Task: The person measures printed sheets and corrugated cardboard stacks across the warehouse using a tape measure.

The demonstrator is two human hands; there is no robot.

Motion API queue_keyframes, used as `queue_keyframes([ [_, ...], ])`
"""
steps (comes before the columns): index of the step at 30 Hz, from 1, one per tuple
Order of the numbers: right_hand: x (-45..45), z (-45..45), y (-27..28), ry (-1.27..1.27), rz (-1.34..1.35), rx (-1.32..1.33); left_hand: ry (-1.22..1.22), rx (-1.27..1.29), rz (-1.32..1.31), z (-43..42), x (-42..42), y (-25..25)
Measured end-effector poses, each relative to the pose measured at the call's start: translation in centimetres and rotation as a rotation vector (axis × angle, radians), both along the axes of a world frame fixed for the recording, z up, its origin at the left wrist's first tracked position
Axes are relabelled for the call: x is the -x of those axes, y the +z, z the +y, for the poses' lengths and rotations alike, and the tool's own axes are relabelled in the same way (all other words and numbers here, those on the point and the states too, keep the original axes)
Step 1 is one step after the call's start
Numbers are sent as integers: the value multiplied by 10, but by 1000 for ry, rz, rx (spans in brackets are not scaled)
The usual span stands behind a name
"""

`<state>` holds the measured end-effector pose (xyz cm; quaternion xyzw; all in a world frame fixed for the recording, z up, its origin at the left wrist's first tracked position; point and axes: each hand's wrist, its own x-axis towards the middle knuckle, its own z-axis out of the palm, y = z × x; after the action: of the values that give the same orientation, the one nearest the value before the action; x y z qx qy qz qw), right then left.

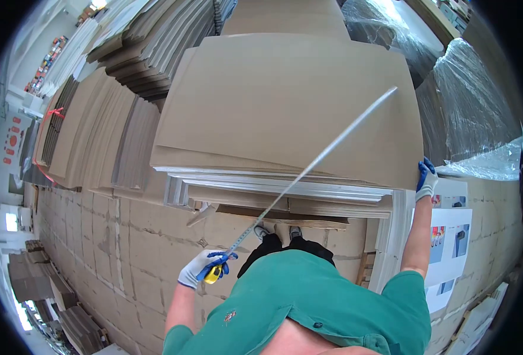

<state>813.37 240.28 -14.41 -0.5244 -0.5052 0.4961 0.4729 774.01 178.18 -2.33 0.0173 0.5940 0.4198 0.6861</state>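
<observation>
My left hand (203, 268), in a white and blue work glove, is closed around a yellow tape measure (214, 274) in front of my body. The tape's blade (320, 158) is drawn out, running slantwise up and to the right over a large brown cardboard sheet (291, 100). Its far end hangs over or rests on the sheet near the right side; I cannot tell which. My right hand (427, 178), gloved the same way, has its fingers bent at the near right corner of the cardboard sheet and grips its edge.
Under the top sheet lies a stack of white-edged boards (285, 184). Stacked cardboard (107, 130) stands at the left. Plastic-wrapped goods (474, 106) are at the right, above printed white panels (450, 236). A white upright board (391, 236) stands beside my right arm. The floor (155, 236) is tiled.
</observation>
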Motion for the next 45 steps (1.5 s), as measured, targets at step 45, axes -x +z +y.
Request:
queue_keyframes([
  [45, 40, -22, 17, -347, -209, -55, 414, -114, 243, 97, -57, -50],
])
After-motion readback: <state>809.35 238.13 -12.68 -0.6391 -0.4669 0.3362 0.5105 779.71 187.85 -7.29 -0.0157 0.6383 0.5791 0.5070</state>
